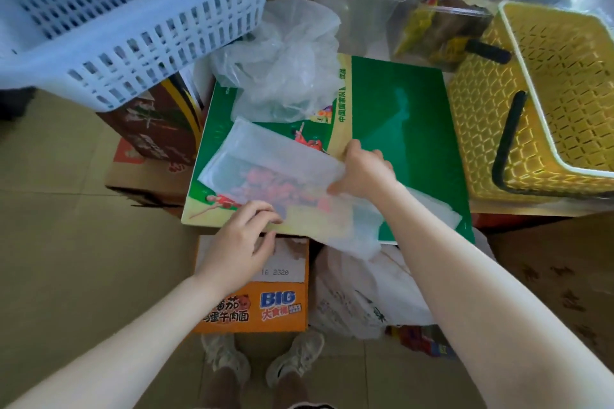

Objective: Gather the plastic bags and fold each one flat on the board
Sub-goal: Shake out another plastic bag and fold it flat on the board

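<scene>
Head view: a thin translucent white plastic bag (275,169) lies partly folded across the green printed cardboard board (398,116). The left hand (239,239) rests curled on its near edge at the board's front rim, fingertips pressing the film down. The right hand (362,169) pinches the folded right edge, thumb under. A second, crumpled clear plastic bag (282,63) sits at the board's far left corner. The film looks nearly weightless, limp and slippery, likely to spring open; best held at corners or fold edges and pinned flat with fingers while creasing
</scene>
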Demonstrator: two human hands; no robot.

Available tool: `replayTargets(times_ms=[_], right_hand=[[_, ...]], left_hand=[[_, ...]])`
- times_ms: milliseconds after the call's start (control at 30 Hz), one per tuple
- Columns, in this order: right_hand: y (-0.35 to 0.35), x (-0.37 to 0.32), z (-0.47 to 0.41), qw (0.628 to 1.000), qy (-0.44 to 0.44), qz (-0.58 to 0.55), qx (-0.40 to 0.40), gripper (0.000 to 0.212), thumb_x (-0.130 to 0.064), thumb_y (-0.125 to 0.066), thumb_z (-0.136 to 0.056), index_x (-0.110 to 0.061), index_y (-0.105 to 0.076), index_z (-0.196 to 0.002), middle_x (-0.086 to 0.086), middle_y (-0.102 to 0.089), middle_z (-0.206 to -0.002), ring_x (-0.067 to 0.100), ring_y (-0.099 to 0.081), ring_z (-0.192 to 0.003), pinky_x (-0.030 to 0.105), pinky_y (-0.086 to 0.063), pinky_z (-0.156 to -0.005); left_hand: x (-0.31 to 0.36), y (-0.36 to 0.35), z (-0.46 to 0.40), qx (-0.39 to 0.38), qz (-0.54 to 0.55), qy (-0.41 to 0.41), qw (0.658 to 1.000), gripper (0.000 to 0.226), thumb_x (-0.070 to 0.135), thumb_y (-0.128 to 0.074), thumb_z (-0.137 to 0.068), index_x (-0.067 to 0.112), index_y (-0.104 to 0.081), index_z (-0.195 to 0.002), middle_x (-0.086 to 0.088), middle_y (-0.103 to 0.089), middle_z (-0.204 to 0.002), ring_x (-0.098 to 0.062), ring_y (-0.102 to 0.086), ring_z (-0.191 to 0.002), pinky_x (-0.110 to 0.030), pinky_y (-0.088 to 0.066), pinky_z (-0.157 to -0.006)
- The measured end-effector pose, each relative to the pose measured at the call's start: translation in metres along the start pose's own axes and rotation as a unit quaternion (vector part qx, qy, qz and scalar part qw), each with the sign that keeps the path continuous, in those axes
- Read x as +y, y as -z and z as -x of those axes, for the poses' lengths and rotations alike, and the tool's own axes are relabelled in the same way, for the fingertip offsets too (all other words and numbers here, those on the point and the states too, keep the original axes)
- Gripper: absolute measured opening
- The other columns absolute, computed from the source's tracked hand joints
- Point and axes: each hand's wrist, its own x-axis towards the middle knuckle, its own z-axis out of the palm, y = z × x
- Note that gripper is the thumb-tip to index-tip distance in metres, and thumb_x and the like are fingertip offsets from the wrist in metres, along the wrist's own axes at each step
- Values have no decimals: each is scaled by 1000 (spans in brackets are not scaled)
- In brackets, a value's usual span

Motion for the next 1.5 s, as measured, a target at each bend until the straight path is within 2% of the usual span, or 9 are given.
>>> replayTargets(times_ms=[133,267,533,767,867,1067,1200,1333,1500], right_hand=[[3,2,7,994,49,-22,-91,46,-30,-78,-69,-6,-57,-102,10,-58,-96,26,-49,-82,29,-40,-66],[15,25,35,974,136,-181,-25,28,-22,-73,-76,-12,-64,-101,3,-60,-91,23,-50,-81,31,-32,-60],[20,86,41,881,7,-472,36,6,-19,-59,-89,-18,-65,-88,8,-71,-95,28,-67,-87,50,-52,-86],[-20,107,44,896,-89,-435,30,36,-24,-63,-87,-10,-49,-117,5,-62,-96,20,-60,-84,30,-49,-72],[-29,119,69,889,-76,-449,41,53,-22,-57,-91,-16,-31,-137,12,-61,-87,27,-62,-82,43,-51,-79],[-18,146,119,796,46,-571,-196,28,-6,-42,-95,-12,-60,-116,9,-66,-85,14,-65,-73,24,-53,-66],[-2,140,118,809,103,-569,-104,30,7,-50,-89,-15,-66,-102,-5,-73,-83,8,-67,-79,20,-53,-68],[2,122,98,868,93,-472,127,31,-6,-66,-83,-24,-57,-58,-13,-53,-63,-1,-47,-58,17,-36,-59],[-11,102,56,859,-35,-471,197,48,-27,-58,-90,-14,-31,-52,-1,-28,-53,14,-25,-52,32,-18,-53]], left_hand=[[13,-8,2,22,39,49,998,19,7,-53,-89,11,-61,-106,9,-48,-110,-8,-53,-93,-21,-46,-79],[42,-7,2,60,-1,-5,998,28,20,-46,-88,10,-59,-111,3,-49,-117,-3,-45,-107,-9,-40,-81],[87,-22,-54,47,-46,-113,991,31,15,-43,-86,10,-54,-115,-10,-51,-127,-17,-42,-118,-23,-28,-101],[90,-86,-134,-159,-189,-122,961,49,30,-38,-97,18,-29,-143,-7,-12,-155,-27,-15,-141,-40,-15,-114],[84,-97,-152,-248,-288,-120,917,60,51,-22,-95,28,-4,-147,-1,8,-156,-21,6,-143,-37,-1,-114],[68,-101,-147,-239,-323,-163,901,69,64,-8,-87,32,5,-146,0,13,-155,-20,10,-142,-35,6,-114],[68,-90,-143,-259,-159,-166,938,74,62,-32,-81,28,-21,-145,4,-12,-154,-13,-7,-141,-28,-1,-113],[74,-67,-120,-202,104,-37,973,28,26,-65,-83,19,-64,-110,10,-59,-110,-7,-51,-108,-4,-33,-91],[60,-43,-96,-173,308,89,931,83,89,-20,-66,31,-57,-114,16,-59,-118,-1,-56,-108,-10,-41,-86]])
